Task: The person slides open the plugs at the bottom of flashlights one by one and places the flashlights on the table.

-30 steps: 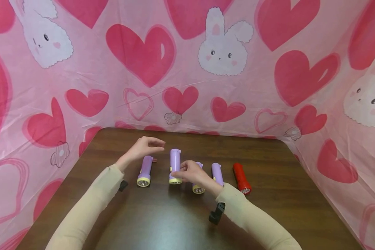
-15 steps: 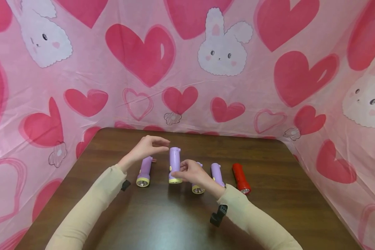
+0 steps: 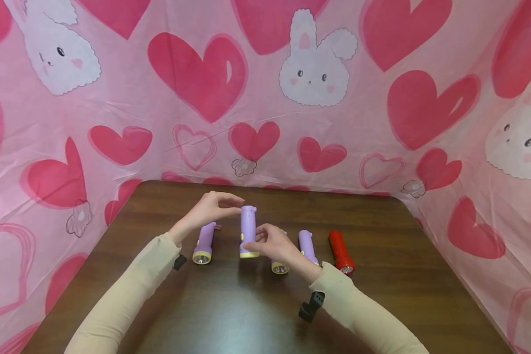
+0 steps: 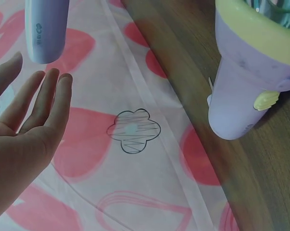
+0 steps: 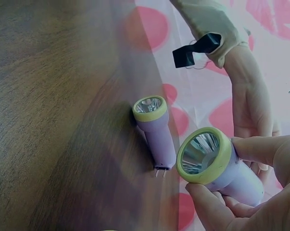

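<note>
The right hand pinches a purple, plastic, cylindrical flashlight higher than before, the left hand, fingers parted, seemingly just beside it.

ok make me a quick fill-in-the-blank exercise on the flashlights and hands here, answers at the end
1. The person's ____ hand grips a purple flashlight near its lens end.
2. The rim round that held flashlight's lens is ____ in colour.
3. In the head view, the rightmost flashlight is ____ in colour.
4. Counting the held one, the number of flashlights showing in the head view is ____.

Missing words: right; yellow; red; five.
</note>
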